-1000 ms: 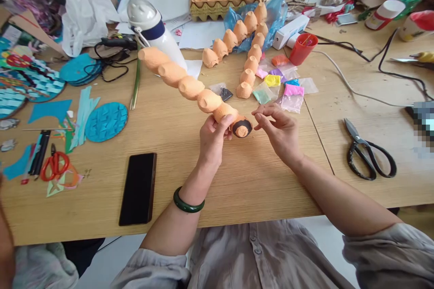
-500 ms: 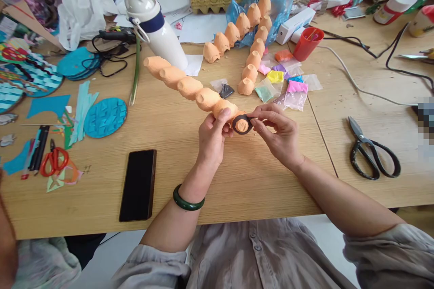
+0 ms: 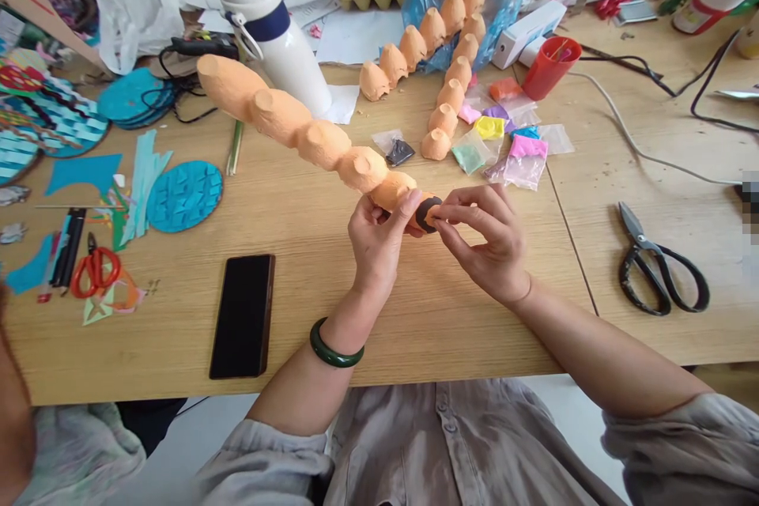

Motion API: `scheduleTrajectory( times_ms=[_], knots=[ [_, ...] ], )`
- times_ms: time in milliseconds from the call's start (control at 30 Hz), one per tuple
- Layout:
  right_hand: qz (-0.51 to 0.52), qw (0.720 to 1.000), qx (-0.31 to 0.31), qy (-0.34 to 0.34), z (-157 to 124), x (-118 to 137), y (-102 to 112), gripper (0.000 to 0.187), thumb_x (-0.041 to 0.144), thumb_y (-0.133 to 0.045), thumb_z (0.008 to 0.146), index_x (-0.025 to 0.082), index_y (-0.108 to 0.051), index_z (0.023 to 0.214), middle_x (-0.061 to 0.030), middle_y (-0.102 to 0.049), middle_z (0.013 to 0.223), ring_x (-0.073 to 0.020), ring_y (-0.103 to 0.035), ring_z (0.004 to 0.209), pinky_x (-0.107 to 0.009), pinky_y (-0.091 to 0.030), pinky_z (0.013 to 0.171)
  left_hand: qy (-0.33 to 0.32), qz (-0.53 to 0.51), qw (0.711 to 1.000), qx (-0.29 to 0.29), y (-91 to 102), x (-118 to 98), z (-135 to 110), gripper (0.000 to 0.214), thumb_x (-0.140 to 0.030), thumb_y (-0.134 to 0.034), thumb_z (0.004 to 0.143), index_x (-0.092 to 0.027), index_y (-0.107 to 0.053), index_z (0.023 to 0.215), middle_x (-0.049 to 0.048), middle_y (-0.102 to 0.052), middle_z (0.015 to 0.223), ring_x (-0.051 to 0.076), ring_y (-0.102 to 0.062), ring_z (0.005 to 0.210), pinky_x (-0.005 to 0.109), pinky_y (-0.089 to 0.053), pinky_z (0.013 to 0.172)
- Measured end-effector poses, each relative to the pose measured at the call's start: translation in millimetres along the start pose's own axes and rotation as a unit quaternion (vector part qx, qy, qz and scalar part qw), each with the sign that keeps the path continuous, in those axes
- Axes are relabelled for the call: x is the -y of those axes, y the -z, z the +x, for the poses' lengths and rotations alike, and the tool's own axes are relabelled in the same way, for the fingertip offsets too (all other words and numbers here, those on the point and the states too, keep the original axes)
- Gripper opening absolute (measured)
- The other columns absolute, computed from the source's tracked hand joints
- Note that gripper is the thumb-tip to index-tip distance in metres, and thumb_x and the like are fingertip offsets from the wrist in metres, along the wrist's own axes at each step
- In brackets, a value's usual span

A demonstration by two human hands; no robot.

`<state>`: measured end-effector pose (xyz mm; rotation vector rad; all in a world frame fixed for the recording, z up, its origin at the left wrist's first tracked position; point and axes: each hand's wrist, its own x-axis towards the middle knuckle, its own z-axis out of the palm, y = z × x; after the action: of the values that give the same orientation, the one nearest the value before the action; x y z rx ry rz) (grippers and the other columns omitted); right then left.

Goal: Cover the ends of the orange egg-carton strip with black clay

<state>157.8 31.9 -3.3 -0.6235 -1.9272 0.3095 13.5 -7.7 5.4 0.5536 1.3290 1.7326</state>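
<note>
My left hand (image 3: 377, 241) grips the near end of an orange egg-carton strip (image 3: 296, 130), a row of bumps that rises up and away to the left over the table. A black clay ring (image 3: 424, 213) sits around the strip's nearest tip. My right hand (image 3: 483, 239) pinches that tip and ring with thumb and fingers. A green bangle (image 3: 333, 348) is on my left wrist.
A black phone (image 3: 243, 315) lies near the table's front edge. Black scissors (image 3: 658, 273) lie to the right. Small clay bags (image 3: 504, 138), two more orange carton strips (image 3: 442, 87), a white bottle (image 3: 269, 24), a red cup (image 3: 549, 67) and blue paper discs (image 3: 183, 194) are behind.
My right hand has closed in from beside the tip and now pinches the black ring. The strip's far end has swung higher and further left.
</note>
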Motion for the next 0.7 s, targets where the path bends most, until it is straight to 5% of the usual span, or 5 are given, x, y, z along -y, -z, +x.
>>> scheduleTrajectory(
  times_ms=[233,700],
  knots=[
    [-0.085,0.996,0.003,0.028,-2.5,-3.5,-2.6,0.012,0.019,-0.070,0.097,0.027,-0.071,0.105,-0.0045,-0.074,0.099,-0.0202,-0.063,0.084,-0.039,-0.052,0.073,0.005,-0.023,0.999,0.022,-3.5,4.2,-5.3,0.046,-0.054,-0.093,0.070,-0.018,-0.069,0.087,0.0030,-0.076,0.083,0.012,-0.067,0.066,0.023,-0.057,0.055],
    [-0.115,0.992,0.031,-0.036,-6.4,-10.7,2.7,0.018,0.025,-0.071,0.097,0.035,-0.076,0.111,-0.0060,-0.077,0.110,-0.0281,-0.066,0.102,-0.047,-0.061,0.081,0.038,-0.049,0.998,0.026,-6.7,-0.3,-10.9,0.032,-0.042,-0.093,0.073,-0.019,-0.073,0.083,0.0013,-0.072,0.079,0.009,-0.058,0.059,0.026,-0.051,0.052]
  ],
)
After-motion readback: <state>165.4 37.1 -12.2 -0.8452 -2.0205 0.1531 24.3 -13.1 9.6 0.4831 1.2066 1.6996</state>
